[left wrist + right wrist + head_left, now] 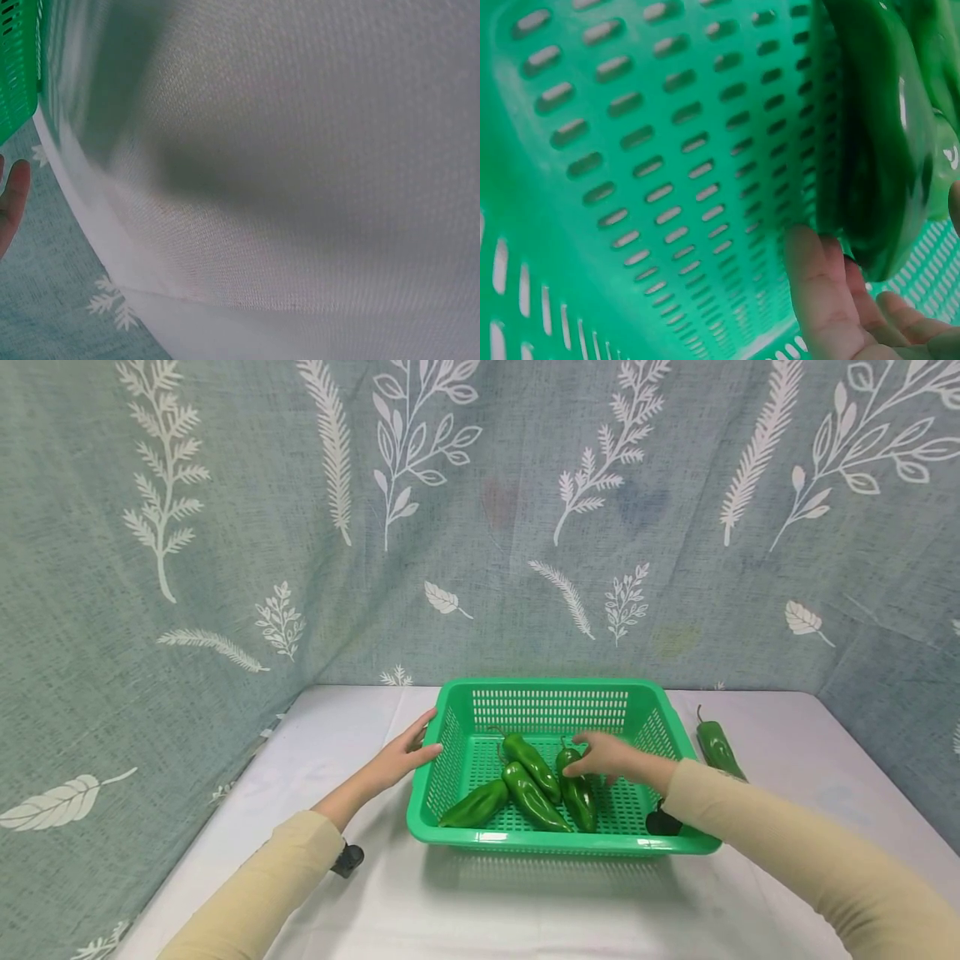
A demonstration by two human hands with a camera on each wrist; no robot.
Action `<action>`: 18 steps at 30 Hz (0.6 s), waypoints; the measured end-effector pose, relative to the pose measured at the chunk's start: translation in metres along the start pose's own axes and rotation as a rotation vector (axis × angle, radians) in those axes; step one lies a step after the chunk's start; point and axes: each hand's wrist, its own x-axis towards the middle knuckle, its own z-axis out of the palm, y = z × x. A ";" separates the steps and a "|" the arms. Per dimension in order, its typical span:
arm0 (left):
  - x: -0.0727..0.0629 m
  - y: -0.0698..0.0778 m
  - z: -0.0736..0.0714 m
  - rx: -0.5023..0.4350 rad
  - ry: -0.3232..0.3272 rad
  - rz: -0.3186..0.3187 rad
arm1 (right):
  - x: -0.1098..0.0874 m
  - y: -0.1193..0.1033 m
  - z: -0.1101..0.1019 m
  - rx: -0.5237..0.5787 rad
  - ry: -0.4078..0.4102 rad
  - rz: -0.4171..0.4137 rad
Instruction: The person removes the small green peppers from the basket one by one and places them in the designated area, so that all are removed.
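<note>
A green plastic basket (555, 839) with slotted walls stands on the white cloth. Several glossy green peppers lie on its floor, among them a leftmost pepper (476, 804) and a middle pepper (534, 799). My right hand (611, 757) reaches inside, thumb and fingers spread over the stem end of the rightmost pepper (579, 797). In the right wrist view, the fingers (821, 289) are close to the end of that pepper (885, 150), not curled round it. My left hand (397, 760) rests at the basket's left rim with its fingers extended, only fingertips (15, 191) showing in the left wrist view.
Another green pepper (716, 745) lies on the cloth outside the basket, at its right. A leaf-patterned grey-green curtain (480, 527) hangs behind and beside the white-covered table (495, 910). Dark wrist cameras, one (347, 860) at the left sleeve, hang under the forearms.
</note>
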 end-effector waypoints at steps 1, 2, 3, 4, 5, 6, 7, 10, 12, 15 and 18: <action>0.000 0.000 0.000 -0.001 0.000 -0.001 | 0.000 0.001 0.001 0.007 -0.004 0.006; 0.000 0.000 0.000 -0.003 -0.001 0.000 | 0.001 0.001 0.002 0.009 -0.009 0.009; 0.000 0.000 0.000 -0.005 -0.001 0.000 | 0.001 0.002 0.004 0.011 -0.010 0.013; 0.000 0.000 0.000 -0.006 -0.001 0.001 | 0.002 0.002 0.005 0.015 -0.015 0.018; 0.000 0.000 0.000 -0.008 -0.002 0.000 | 0.002 0.002 0.005 0.016 -0.015 0.022; 0.000 0.000 0.000 -0.008 -0.002 -0.002 | 0.002 0.003 0.006 0.017 -0.015 0.025; 0.000 0.000 0.000 -0.009 -0.004 -0.001 | 0.003 0.002 0.007 0.019 -0.016 0.028; 0.001 -0.002 0.000 -0.007 -0.004 -0.003 | 0.003 0.002 0.009 0.032 -0.016 0.032; 0.001 -0.002 0.000 -0.005 -0.002 -0.004 | 0.003 0.003 0.010 0.039 -0.013 0.030; 0.001 -0.003 0.000 -0.005 0.003 -0.005 | 0.004 0.002 0.011 0.045 -0.010 0.022; 0.002 -0.003 0.000 -0.004 0.006 -0.008 | 0.004 0.002 0.011 0.048 -0.006 0.014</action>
